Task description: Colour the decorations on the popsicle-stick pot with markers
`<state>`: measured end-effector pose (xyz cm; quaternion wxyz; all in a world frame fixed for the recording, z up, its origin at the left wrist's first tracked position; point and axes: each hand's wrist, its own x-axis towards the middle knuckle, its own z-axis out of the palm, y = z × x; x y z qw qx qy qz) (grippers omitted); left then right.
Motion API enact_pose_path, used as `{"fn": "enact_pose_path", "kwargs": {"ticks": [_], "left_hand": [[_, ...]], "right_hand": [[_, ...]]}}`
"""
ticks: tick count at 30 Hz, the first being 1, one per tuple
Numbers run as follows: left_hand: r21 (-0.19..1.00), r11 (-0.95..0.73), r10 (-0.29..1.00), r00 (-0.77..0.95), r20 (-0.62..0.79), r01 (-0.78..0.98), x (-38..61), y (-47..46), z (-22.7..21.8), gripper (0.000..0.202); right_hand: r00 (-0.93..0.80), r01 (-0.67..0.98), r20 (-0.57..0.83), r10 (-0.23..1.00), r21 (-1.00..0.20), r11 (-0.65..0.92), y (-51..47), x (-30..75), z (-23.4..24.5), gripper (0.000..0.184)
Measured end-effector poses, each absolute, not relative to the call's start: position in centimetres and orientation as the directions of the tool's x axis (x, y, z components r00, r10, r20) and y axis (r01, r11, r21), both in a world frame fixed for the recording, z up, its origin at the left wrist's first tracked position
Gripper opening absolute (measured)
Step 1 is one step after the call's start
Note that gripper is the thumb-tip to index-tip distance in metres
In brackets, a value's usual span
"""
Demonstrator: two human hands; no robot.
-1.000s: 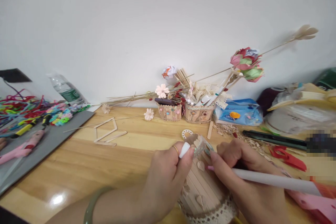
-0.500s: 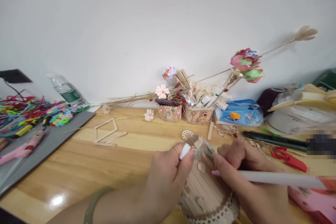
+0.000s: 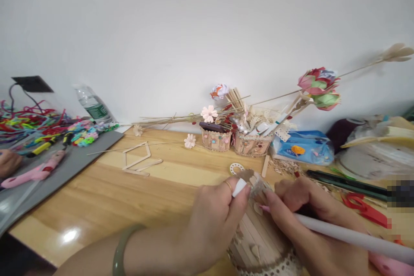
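Note:
A round holder built from flat wooden sticks (image 3: 250, 237) leans between my hands, lace round its lower end and small wooden hearts on its side. My left hand (image 3: 216, 220) is closed at its upper rim, thumb and fingers pinching there beside silvery glitter trim (image 3: 258, 186). A small white piece (image 3: 239, 187) shows at those fingertips; whether it is a fingertip cover is unclear. In my closed right hand (image 3: 318, 224) lies a white pen-shaped tool (image 3: 343, 233), its pink tip near the upper heart. The right fingertips are close to the trim, contact unclear.
Behind stand two decorated stick baskets (image 3: 216, 140) with flowers and a blue tissue pack (image 3: 299, 146). Red scissors-like handles (image 3: 368, 211) lie right. Joined craft sticks (image 3: 137, 159), a pink glue gun (image 3: 35, 174) on a grey mat, and another person's hand (image 3: 9, 161) are left.
The tool's tip has moved up the holder toward the upper heart, and its barrel now slopes down to the right. The view has shifted, showing more of the other person's hand.

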<state>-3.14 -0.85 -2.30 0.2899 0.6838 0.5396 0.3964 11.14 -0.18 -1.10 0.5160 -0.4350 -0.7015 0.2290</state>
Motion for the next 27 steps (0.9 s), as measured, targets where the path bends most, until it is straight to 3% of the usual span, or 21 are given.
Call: {"fn": "enact_pose_path", "kwargs": {"ticks": [6,14,27], "left_hand": [[0.801,-0.261,0.964,0.102,0.246,0.538,-3.15,-0.68,-2.35,0.03],[0.786,-0.288,0.955,0.107,0.275,0.548,-3.24,-0.64,-2.45,0.029],[0.795,-0.3,0.953,0.121,0.279,0.526,-3.18,-0.8,-2.24,0.029]], "right_hand": [[-0.144,0.399,0.547,0.825,-0.731,0.554,-0.06,11.15,-1.27,0.026],[-0.092,0.385,0.522,0.848,-0.767,0.513,-0.24,10.92,-1.18,0.028],[-0.151,0.379,0.511,0.846,-0.761,0.527,-0.13,11.07,-1.15,0.026]]}}
